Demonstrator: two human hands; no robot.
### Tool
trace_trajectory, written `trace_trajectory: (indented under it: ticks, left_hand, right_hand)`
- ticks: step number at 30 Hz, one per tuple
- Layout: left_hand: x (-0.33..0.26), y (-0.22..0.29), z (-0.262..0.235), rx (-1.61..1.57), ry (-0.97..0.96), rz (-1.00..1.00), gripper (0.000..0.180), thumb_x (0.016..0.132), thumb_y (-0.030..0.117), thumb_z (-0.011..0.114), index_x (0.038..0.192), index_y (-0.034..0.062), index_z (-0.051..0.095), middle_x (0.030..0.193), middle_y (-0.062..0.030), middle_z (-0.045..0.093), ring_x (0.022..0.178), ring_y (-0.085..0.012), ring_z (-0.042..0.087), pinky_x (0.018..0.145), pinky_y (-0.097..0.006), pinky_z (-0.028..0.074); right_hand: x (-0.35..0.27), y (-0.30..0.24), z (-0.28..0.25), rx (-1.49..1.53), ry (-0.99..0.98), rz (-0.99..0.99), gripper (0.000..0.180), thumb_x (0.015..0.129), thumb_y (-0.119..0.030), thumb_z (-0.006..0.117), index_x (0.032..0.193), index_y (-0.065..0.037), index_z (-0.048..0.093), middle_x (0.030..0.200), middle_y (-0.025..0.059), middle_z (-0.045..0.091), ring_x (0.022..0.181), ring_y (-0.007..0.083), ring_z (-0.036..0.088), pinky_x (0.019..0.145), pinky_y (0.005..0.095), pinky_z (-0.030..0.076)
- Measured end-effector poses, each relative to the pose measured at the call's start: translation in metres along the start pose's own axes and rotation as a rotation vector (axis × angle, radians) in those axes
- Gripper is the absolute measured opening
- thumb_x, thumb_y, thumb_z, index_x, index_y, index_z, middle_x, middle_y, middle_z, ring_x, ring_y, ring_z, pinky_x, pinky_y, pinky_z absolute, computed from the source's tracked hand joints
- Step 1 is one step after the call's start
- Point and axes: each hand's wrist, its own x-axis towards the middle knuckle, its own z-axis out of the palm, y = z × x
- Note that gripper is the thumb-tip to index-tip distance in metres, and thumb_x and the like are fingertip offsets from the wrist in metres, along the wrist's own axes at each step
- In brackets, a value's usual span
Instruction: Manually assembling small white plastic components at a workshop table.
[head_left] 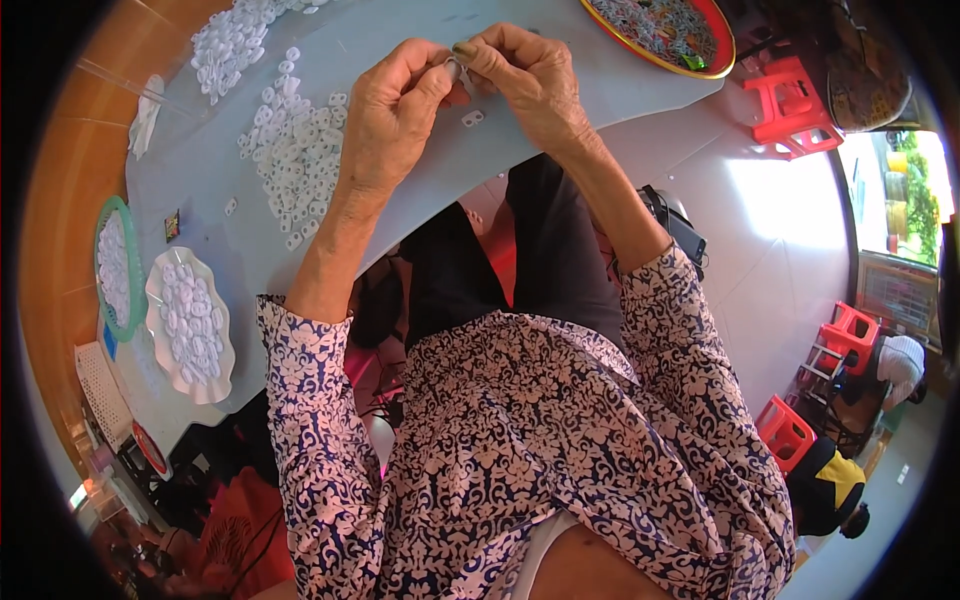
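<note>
Over the grey table (600,90), my left hand (390,120) and my right hand (535,85) meet, thumbs and fingertips pinched together. Between them shows a sliver of a small whitish piece (454,69), mostly hidden by the fingers. Just below my hands lies a loose white plastic piece with two holes (472,118). To the left of my left forearm spreads a pile of similar small white pieces (300,150). Farther back is a second heap of white pieces (228,55).
A red-rimmed round tray (722,40) of small grey bits stands far right. At left are a wavy-edged white plate (222,385) and a green basket (135,240), both with white pieces. Red stools (790,105) and two people (835,490) are to the right.
</note>
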Motion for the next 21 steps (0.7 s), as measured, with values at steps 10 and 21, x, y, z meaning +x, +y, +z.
trace_trajectory:
  ticks: [10,21]
  left_hand:
    - [0.003,-0.006,-0.003,-0.076,-0.032,0.024,0.015,0.091,0.016,0.055,0.093,0.0028,0.063,0.072,-0.0005,0.065,0.062,-0.0029,0.050,0.056,-0.020,0.041]
    - [0.003,-0.012,-0.010,-0.086,-0.048,-0.072,0.015,0.089,0.015,0.056,0.093,0.0022,0.062,0.074,-0.0006,0.065,0.062,-0.0031,0.049,0.056,-0.019,0.040]
  right_hand:
    - [0.001,-0.001,0.000,-0.014,-0.004,0.038,0.029,0.089,-0.029,0.065,0.080,-0.001,0.065,0.060,-0.0021,0.053,0.056,0.0048,0.045,0.050,0.0222,0.037]
    - [-0.002,0.001,0.001,0.026,-0.038,-0.030,0.024,0.090,-0.022,0.065,0.090,0.001,0.066,0.069,0.0004,0.060,0.062,0.0056,0.051,0.056,0.0216,0.043]
